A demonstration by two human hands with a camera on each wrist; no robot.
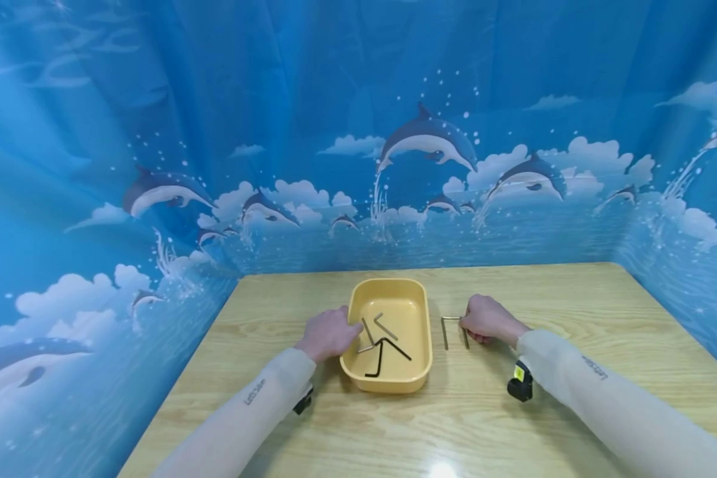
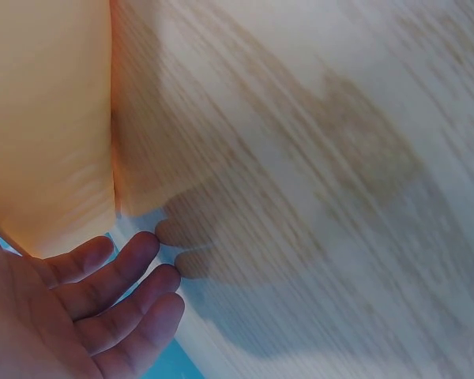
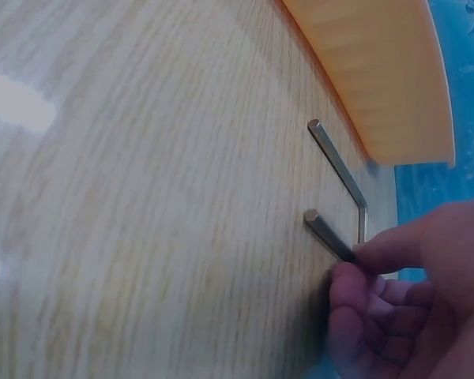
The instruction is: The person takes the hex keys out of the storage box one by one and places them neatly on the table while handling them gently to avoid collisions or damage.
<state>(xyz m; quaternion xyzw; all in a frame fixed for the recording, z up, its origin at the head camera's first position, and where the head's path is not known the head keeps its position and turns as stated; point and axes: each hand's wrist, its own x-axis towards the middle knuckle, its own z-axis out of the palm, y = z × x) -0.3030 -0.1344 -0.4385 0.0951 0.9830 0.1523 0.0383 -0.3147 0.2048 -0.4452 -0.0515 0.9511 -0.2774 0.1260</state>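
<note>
Pinching a silver hex key (image 3: 330, 237) between thumb and fingertips, likely for a firm hold on so slim a piece, your right hand (image 1: 486, 318) is working low at the wooden table (image 1: 406, 431), to the right of the yellow tray (image 1: 403, 302). Your fingers are hiding the key's far end and leaving a bare length angling back toward you. A second silver hex key (image 3: 338, 164) is lying on the table between that hand and the tray, its short arm pointing at your fingers; the views are not showing whether the two keys are touching. Your left hand (image 1: 331, 332) is gripping the tray's left wall, thumb over the rim and fingers outside, most likely steadying it against sliding. Inside, two black hex keys (image 1: 380, 358) are lying nearer you and a silver pair (image 1: 386, 329) farther back, the walls apparently keeping all four together.
</note>
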